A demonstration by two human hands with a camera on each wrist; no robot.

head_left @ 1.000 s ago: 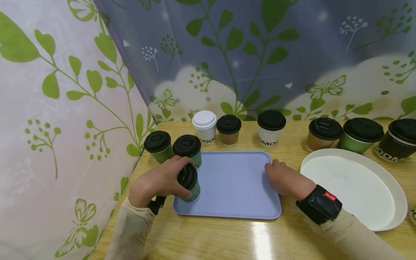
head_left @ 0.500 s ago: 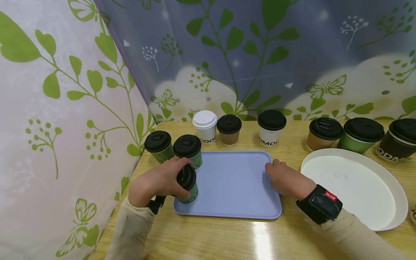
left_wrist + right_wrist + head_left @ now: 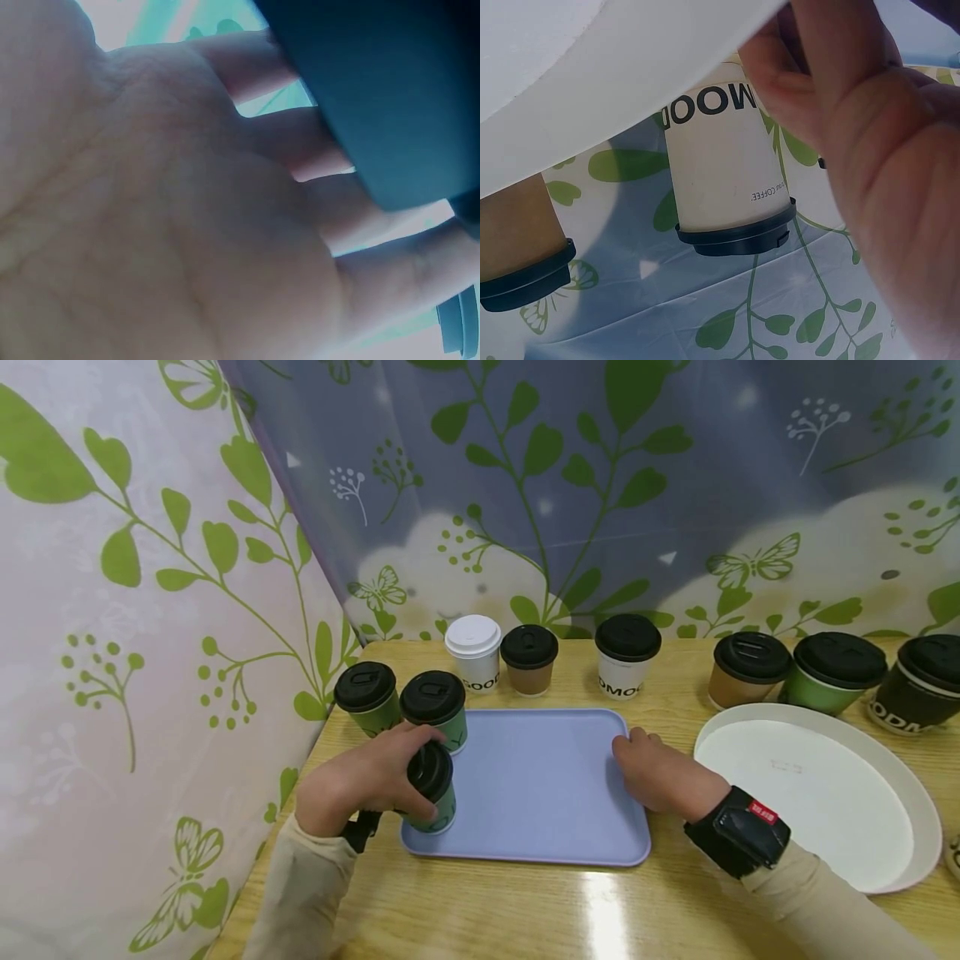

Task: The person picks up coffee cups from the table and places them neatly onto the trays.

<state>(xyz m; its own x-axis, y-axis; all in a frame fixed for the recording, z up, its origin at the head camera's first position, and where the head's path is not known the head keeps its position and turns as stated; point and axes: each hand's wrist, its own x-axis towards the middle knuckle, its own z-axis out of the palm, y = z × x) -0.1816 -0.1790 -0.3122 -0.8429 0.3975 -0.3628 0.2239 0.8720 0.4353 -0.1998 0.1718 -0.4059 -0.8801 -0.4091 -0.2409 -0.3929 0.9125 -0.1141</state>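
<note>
In the head view, my left hand (image 3: 363, 781) grips a green paper coffee cup (image 3: 444, 810) with a black lid, thumb and fingers on either side. That cup stands upright at the left front corner of a lavender tray (image 3: 540, 793). In the left wrist view, the cup (image 3: 382, 97) is a dark shape against spread fingers. My right hand (image 3: 660, 772) holds the tray's right rim with curled fingers. Behind the gripped cup stand two more black-lidded green cups, one (image 3: 435, 706) by the tray's back left corner, another (image 3: 367, 697) farther left.
At the back are a white-lidded cup (image 3: 474, 652), a brown cup (image 3: 528, 660) and a white cup (image 3: 626, 656). To the right, a round white tray (image 3: 810, 793) lies before brown (image 3: 746, 668), green (image 3: 832, 668) and black (image 3: 915, 681) cups. Printed fabric (image 3: 465, 552) hangs behind.
The gripped green cup has shifted slightly left and nearer to me on the tray. My right hand stays on the tray's rim.
</note>
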